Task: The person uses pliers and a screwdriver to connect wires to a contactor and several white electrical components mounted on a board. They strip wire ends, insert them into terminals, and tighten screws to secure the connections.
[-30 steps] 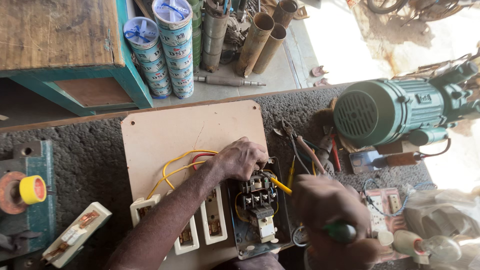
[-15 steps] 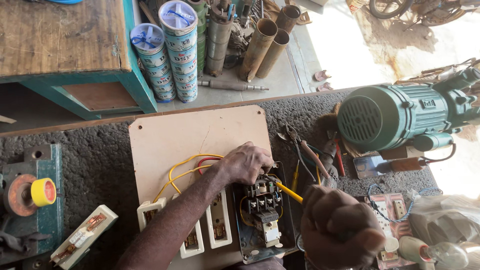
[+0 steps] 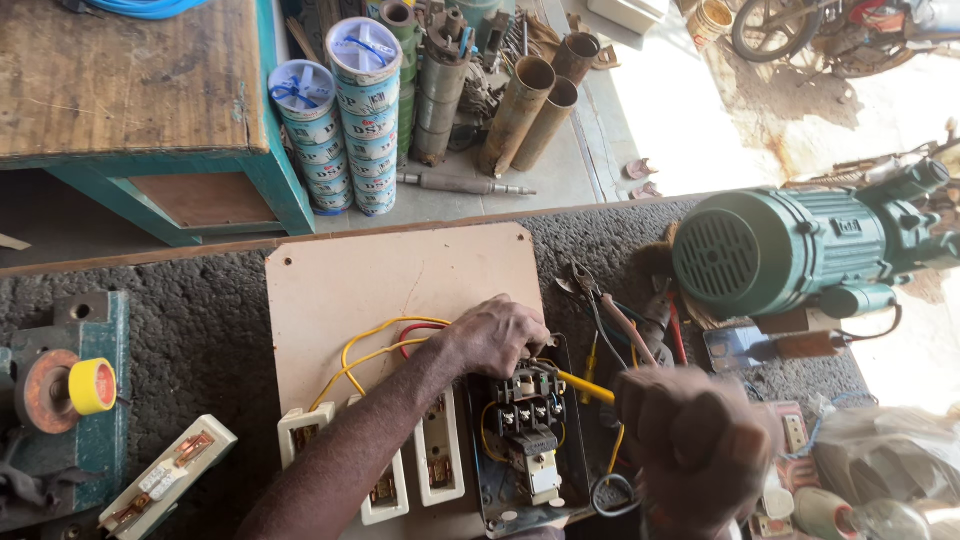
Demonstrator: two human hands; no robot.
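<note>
My left hand (image 3: 497,336) lies on a pale board (image 3: 400,270), fingers curled over yellow and red wires (image 3: 372,347) where they enter a black contactor (image 3: 527,412). The contactor sits in an open metal box (image 3: 492,492). My right hand (image 3: 697,452) is a closed fist to the right of the box. It grips a screwdriver with a yellow shaft (image 3: 585,387) that points left at the contactor's top terminals. The handle is hidden in the fist. White fuse holders (image 3: 440,472) are mounted on the board beside the box.
A green electric motor (image 3: 790,245) stands at the right, with pliers (image 3: 612,318) and other hand tools beside it. A yellow tape roll (image 3: 92,386) sits at the left. Stacked tape rolls (image 3: 365,110), metal pipes (image 3: 520,110) and a teal wooden table (image 3: 120,80) are behind.
My right fist has moved up and left toward the contactor with the screwdriver. My left hand has stayed on the wires. The view has shifted slightly.
</note>
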